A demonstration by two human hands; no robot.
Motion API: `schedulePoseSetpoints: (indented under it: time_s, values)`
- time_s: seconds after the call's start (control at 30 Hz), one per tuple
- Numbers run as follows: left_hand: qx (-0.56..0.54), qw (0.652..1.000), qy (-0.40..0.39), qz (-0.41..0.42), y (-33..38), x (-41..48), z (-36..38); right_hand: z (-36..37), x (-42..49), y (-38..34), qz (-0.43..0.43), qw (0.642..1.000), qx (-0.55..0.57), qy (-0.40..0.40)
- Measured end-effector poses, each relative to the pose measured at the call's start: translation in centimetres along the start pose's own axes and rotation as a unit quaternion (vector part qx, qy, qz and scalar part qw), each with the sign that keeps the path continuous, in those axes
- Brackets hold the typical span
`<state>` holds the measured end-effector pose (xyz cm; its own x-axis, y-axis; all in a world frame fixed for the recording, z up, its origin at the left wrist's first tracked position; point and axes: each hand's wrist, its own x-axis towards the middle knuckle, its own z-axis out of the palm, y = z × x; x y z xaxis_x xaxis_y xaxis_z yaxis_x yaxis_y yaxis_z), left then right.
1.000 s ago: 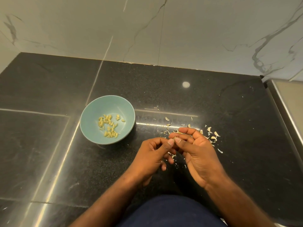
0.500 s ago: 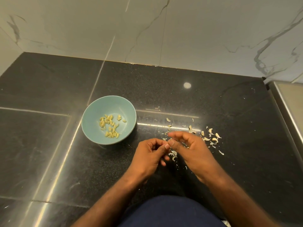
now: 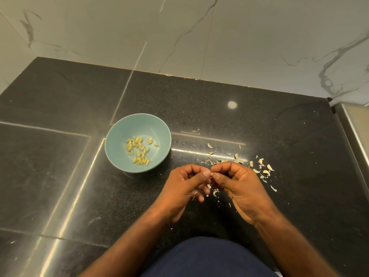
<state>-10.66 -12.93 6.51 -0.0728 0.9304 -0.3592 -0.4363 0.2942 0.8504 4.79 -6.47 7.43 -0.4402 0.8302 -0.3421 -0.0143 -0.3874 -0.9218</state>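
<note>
Black counter (image 3: pixel 259 120): carries a teal bowl (image 3: pixel 119 134) and pale husks (image 3: pixel 261 166) scattered beyond the hands.
Seed (image 3: pixel 211 175): tiny, mostly hidden, pinched between both hands' fingertips, right of the teal bowl.
Left hand (image 3: pixel 185 184): fingers curled, pinching the Seed.
Right hand (image 3: pixel 237 182): curled too, pinching it.

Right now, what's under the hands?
Shell scraps lie on the counter below the gap between the left hand and right hand. Anything under the palms is covered. Both hands pinch a bit, mostly hidden between them.
</note>
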Motion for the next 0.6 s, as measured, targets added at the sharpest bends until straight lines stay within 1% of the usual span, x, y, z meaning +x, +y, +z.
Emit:
schedulePoseSetpoints:
  time_s: [0.13,0.23,0.4,0.53,0.6]
  values:
    - [0.066,0.997,0.027,0.018,-0.07,0.45,0.08,0.02,-0.12,0.03,-0.008,1.0,-0.004,0.009]
    - [0.058,0.998,0.03,0.014,0.01,0.56,0.26,0.06,-0.11,0.21,-0.017,1.0,0.001,0.023]
    - [0.043,0.998,0.034,-0.003,-0.07,0.54,0.54,-0.01,-0.27,0.25,-0.057,0.996,-0.054,0.038]
    - [0.082,0.996,0.035,-0.006,-0.28,0.47,0.66,-0.05,-0.48,0.13,-0.065,0.99,-0.117,0.04]
    - [0.087,0.995,0.041,-0.002,-0.39,0.53,0.68,-0.03,-0.59,0.18,-0.06,0.99,-0.118,0.041]
